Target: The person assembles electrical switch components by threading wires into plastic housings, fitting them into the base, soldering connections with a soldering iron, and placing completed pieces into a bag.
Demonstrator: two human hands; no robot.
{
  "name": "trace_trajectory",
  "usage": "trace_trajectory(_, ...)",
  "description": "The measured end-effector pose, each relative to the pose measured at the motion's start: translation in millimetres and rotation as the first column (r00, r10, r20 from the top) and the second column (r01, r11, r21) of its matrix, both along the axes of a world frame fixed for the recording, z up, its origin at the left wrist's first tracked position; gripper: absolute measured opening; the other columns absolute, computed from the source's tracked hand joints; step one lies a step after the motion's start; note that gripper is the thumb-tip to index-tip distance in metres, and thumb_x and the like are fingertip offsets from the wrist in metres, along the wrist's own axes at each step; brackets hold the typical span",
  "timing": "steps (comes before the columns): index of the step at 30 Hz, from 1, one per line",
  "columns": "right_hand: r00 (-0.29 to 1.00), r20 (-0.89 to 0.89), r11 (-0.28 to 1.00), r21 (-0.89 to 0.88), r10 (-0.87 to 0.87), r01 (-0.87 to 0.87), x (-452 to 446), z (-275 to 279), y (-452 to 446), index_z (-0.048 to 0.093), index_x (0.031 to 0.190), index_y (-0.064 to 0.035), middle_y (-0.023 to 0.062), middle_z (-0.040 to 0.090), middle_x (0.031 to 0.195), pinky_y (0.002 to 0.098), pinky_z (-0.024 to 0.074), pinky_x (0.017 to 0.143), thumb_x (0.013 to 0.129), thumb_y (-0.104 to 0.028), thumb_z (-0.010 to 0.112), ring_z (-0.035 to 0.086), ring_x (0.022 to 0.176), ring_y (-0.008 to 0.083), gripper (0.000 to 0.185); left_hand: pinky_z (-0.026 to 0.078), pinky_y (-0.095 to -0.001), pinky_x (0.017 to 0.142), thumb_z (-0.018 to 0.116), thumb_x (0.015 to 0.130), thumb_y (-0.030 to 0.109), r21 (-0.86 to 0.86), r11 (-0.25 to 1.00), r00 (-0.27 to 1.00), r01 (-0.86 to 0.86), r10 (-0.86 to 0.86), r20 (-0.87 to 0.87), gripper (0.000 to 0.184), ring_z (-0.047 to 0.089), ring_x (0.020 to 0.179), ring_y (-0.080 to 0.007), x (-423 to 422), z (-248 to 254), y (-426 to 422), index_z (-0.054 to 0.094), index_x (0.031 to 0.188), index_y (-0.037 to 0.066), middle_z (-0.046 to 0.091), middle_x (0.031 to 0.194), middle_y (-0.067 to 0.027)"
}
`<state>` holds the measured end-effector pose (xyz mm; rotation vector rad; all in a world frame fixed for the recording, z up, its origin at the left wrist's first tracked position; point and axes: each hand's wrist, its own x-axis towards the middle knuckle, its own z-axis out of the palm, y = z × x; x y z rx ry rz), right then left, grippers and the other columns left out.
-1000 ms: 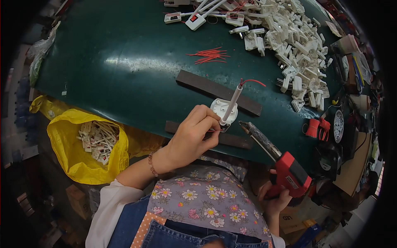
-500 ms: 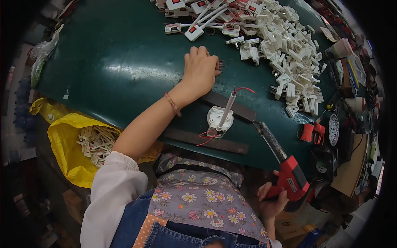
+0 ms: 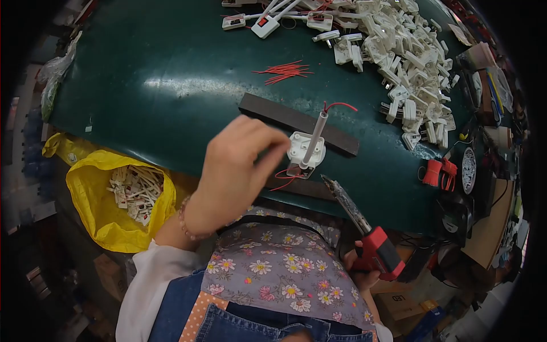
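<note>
My right hand [image 3: 363, 271] grips the red-and-black handle of a soldering iron [image 3: 380, 253]. Its dark, worn barrel points up and left, with the tip just below a white plug housing [image 3: 298, 146]. That housing lies between two dark bars [image 3: 268, 112], and a white tube [image 3: 314, 139] stands tilted on it with red wire [image 3: 343, 105] coming from its top. More red wire loops out at the housing's lower side. My left hand [image 3: 236, 168] is slightly blurred beside the housing, thumb and fingers pinched together; whatever is between them cannot be made out.
Short red wires [image 3: 285, 72] lie in a small pile on the green table [image 3: 171, 57]. White plug parts [image 3: 410, 74] are heaped at the back right, near switch pieces [image 3: 265, 26]. Red wire bundles [image 3: 433, 172] sit at right. A yellow bag [image 3: 85, 199] of white pieces stands at left.
My left hand has drawn back from the red wire pile toward the housing, uncovering the pile. The soldering iron has moved left and down, its tip now nearer the housing's lower side.
</note>
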<state>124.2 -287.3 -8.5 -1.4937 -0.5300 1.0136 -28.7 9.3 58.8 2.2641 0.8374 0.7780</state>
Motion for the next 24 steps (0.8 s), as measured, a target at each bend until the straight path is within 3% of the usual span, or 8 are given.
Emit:
trace_trajectory(1,1.000,0.003,1.000,-0.002,0.012,-0.012,-1,0,0,0.048,0.117,0.0050,0.0041,0.049,0.057,0.0270,0.0350,0.053,0.072,-0.084,0.043,0.046,0.053,0.0149,0.100,0.046,-0.0308,0.067,0.072,0.069,-0.002,-0.039,0.999,0.996,0.028,-0.031,-0.083,0.015,0.057,0.081,-0.0232,-5,2,-13,0.065,0.081,0.003,0.061,0.086,-0.0086)
trace_trajectory(3,1.000,0.011,1.000,-0.003,0.027,-0.027,-2,-1,2,0.048,0.117,0.0051,0.0039,0.049,0.057,0.0269,0.0351,0.053,0.072,-0.084,0.042,0.046,0.053,0.0148,0.100,0.046,-0.0313,0.070,0.073,0.066,-0.002,0.032,0.996,0.996,0.081,-0.079,-0.037,0.017,0.054,0.093,-0.0262,-3,-7,-31,0.064,0.078,0.003,0.057,0.099,-0.0106)
trace_trajectory(4,0.999,0.014,0.999,-0.003,0.037,-0.037,-3,-2,1,0.048,0.117,0.0051,0.0038,0.049,0.056,0.0269,0.0351,0.053,0.072,-0.084,0.042,0.046,0.053,0.0148,0.100,0.046,-0.0321,0.073,0.072,0.065,-0.003,-0.015,0.995,0.994,0.100,-0.100,-0.042,0.016,0.052,0.098,-0.0291,-2,-16,-37,0.061,0.076,0.002,0.055,0.107,-0.0123)
trace_trajectory(7,0.998,0.022,0.998,-0.003,0.059,-0.059,-3,-2,-1,0.048,0.118,0.0052,0.0036,0.049,0.056,0.0268,0.0351,0.053,0.073,-0.084,0.041,0.045,0.052,0.0146,0.100,0.046,-0.0332,0.074,0.070,0.066,-0.003,-0.093,0.994,0.998,0.060,-0.056,0.040,0.015,0.052,0.096,-0.0289,4,-40,-44,0.060,0.076,0.000,0.055,0.104,-0.0114)
trace_trajectory(24,0.994,0.042,0.994,-0.001,0.105,-0.105,-2,-5,6,0.048,0.120,0.0055,0.0025,0.048,0.055,0.0260,0.0354,0.052,0.075,-0.083,0.038,0.045,0.051,0.0136,0.100,0.045,-0.0349,0.076,0.068,0.067,-0.003,-0.133,0.989,0.998,0.064,-0.060,0.036,0.013,0.051,0.094,-0.0285,8,-43,-39,0.059,0.076,-0.002,0.054,0.101,-0.0109)
